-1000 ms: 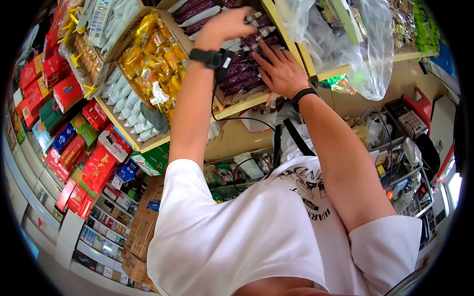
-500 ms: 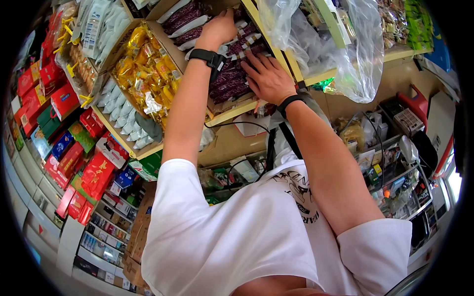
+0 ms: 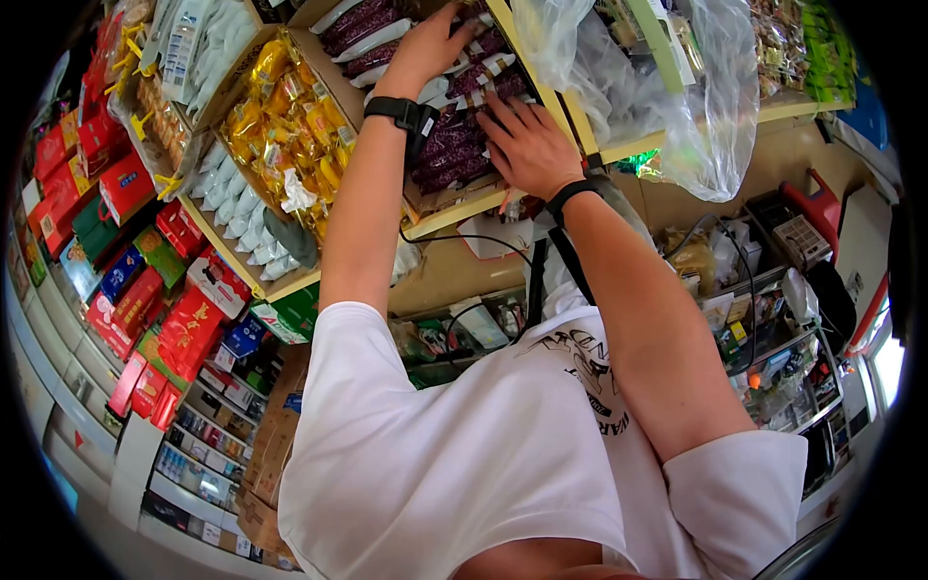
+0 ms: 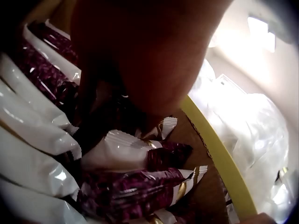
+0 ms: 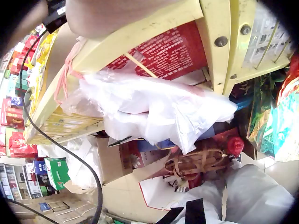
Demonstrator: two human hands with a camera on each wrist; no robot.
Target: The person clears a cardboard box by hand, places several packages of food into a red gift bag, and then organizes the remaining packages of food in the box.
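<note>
Purple snack packets [image 3: 449,155] with white ends lie in rows in an open cardboard box. My left hand [image 3: 425,53] reaches in among those at the far end of the box, its thumb apart from the fingers. In the left wrist view this hand [image 4: 145,56] is dark and points down between the packets [image 4: 131,191]; its fingertips are hidden, so I cannot tell whether it grips one. My right hand [image 3: 536,150] rests on the packets near the box's right side, fingers spread and mostly straight. Only skin by its wrist [image 5: 121,16] shows in the right wrist view.
Yellow-wrapped snacks [image 3: 300,126] fill the compartment to the left. A yellow shelf edge [image 3: 541,58] borders the box, with a clear plastic bag [image 3: 715,126] beyond it. Below the shelf hang white plastic bags [image 5: 149,102]. A black cable [image 5: 65,154] crosses near the right wrist.
My left hand drew back a little over the packets, then reached toward the far end again. The right hand stays on the packets throughout. The head view shifted slightly.
</note>
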